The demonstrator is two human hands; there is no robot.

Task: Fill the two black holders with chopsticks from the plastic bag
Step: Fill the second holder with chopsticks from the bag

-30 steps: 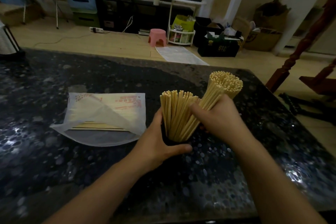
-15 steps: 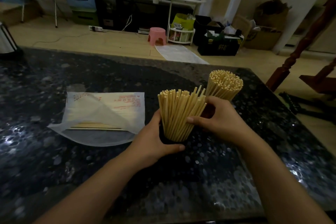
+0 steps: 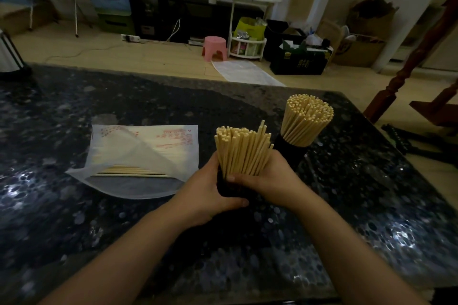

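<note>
Two black holders stand on the dark speckled table (image 3: 124, 225). The near holder (image 3: 229, 188) is packed with pale wooden chopsticks (image 3: 241, 151); a few stick up higher at its right side. My left hand (image 3: 209, 195) grips this holder from the left, thumb across its front. My right hand (image 3: 269, 177) wraps around the chopstick bundle and holder rim from the right. The far holder (image 3: 291, 153) stands just behind to the right, full of chopsticks (image 3: 307, 119). The plastic bag (image 3: 146, 156) lies flat to the left, with several chopsticks (image 3: 131, 171) inside.
The table's far edge runs behind the holders, its right edge slants down past the far holder. A dark-framed object (image 3: 10, 57) stands at the table's far left corner. Beyond are a pink stool (image 3: 215, 47), boxes and a wooden post (image 3: 406, 67).
My right hand let go of the far holder's bundle and came onto the near bundle, closing round it. The far bundle now stands upright in its holder. My left hand stayed on the near holder.
</note>
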